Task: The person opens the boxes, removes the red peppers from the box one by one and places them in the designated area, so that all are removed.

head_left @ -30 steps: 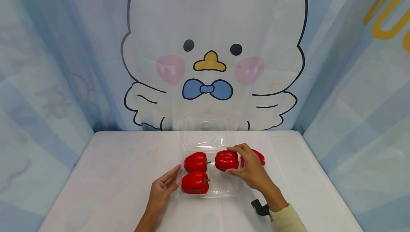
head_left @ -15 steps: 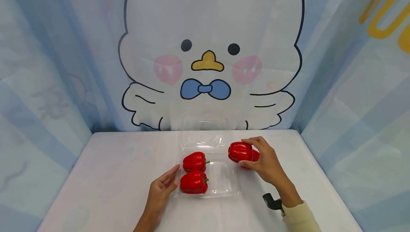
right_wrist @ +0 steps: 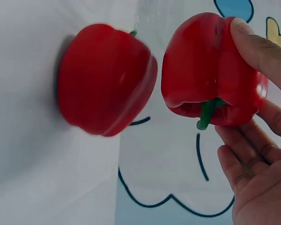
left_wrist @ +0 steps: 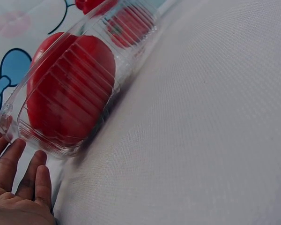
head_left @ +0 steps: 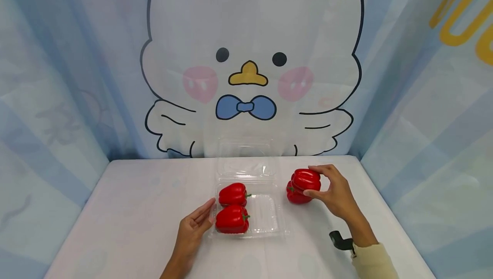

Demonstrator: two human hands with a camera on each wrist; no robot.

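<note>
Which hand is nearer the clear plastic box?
Left. The left hand is at the left edge of the box; the right hand grips a pepper past the right edge.

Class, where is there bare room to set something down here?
Free: the table left of the left hand, the strip before the clear plastic container, and that container's right half. Crowded: its left half, holding two red bell peppers, and just right of it, where the right hand holds one pepper above another pepper.
</note>
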